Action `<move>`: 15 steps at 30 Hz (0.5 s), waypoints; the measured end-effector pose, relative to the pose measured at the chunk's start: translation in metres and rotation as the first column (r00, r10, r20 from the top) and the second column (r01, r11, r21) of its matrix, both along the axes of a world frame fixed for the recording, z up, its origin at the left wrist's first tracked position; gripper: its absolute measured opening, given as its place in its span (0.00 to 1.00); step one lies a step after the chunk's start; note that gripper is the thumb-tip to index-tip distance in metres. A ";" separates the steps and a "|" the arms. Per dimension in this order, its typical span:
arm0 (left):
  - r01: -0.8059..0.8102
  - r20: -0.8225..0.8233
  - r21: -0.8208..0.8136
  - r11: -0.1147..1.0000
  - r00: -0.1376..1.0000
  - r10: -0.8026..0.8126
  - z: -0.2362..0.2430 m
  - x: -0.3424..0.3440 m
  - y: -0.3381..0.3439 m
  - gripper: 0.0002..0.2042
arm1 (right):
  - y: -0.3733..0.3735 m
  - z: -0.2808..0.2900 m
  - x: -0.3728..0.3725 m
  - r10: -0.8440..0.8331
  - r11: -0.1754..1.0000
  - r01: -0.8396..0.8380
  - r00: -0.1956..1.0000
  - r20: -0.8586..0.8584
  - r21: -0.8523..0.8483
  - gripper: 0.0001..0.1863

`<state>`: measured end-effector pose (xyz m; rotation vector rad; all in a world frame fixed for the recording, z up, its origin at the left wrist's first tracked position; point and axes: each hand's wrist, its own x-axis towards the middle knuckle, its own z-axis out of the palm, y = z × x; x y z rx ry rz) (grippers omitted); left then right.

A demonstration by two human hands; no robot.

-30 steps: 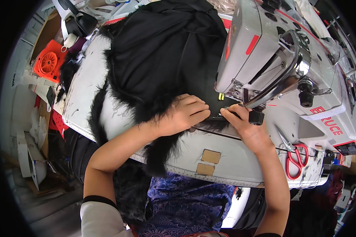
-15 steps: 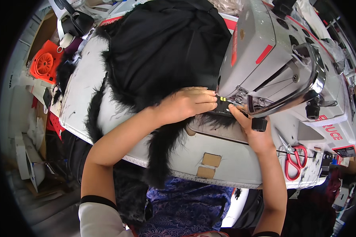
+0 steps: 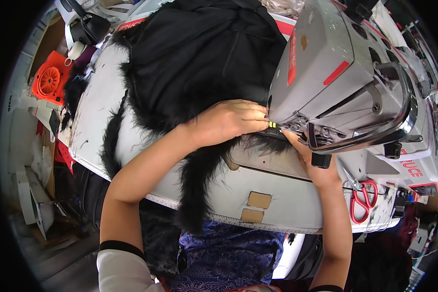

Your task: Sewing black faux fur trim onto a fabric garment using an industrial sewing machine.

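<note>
A large black cloth piece with long black fur along its edge (image 3: pixel 199 63) lies across the sewing machine's bed, its right edge under the machine head (image 3: pixel 321 63). My left hand (image 3: pixel 226 121) is on it just left of the needle area, fingers together and closed on the cloth edge. Beside those fingertips show small yellow marks (image 3: pixel 272 124). My right hand (image 3: pixel 316 163) comes in from the other side, thumb and fingers closed at the fur-trimmed edge. Machine parts partly hide its fingers. A fur strip (image 3: pixel 194 194) hangs over the table's front edge.
Red-handled scissors (image 3: pixel 362 199) lie on the table right of my right forearm. An orange plastic part (image 3: pixel 48 80) with a round grille sits at the far left. A measuring tape (image 3: pixel 228 222) runs along the table (image 3: pixel 292 199) edge.
My view has shifted slightly, so the machine head looks larger and more of its front shows. The cloth has slightly different folds. Both hands stay at the cloth edge, the right one more hidden.
</note>
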<state>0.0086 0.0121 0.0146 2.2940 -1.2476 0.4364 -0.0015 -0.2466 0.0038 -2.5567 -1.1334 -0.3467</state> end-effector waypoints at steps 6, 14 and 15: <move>-0.063 0.052 0.027 0.998 0.997 0.061 -0.002 -0.005 -0.004 0.10 | -0.003 -0.010 0.000 -0.058 0.997 0.057 0.998 -0.034 -0.049 0.30; -0.156 0.101 0.087 0.984 0.984 0.147 -0.002 -0.014 -0.008 0.11 | 0.005 -0.003 -0.002 -0.120 0.993 0.119 0.974 -0.193 -0.020 0.24; -0.157 0.101 0.089 0.984 0.984 0.148 -0.002 -0.014 -0.008 0.11 | 0.007 0.000 -0.003 -0.089 0.996 0.090 0.991 -0.098 0.014 0.22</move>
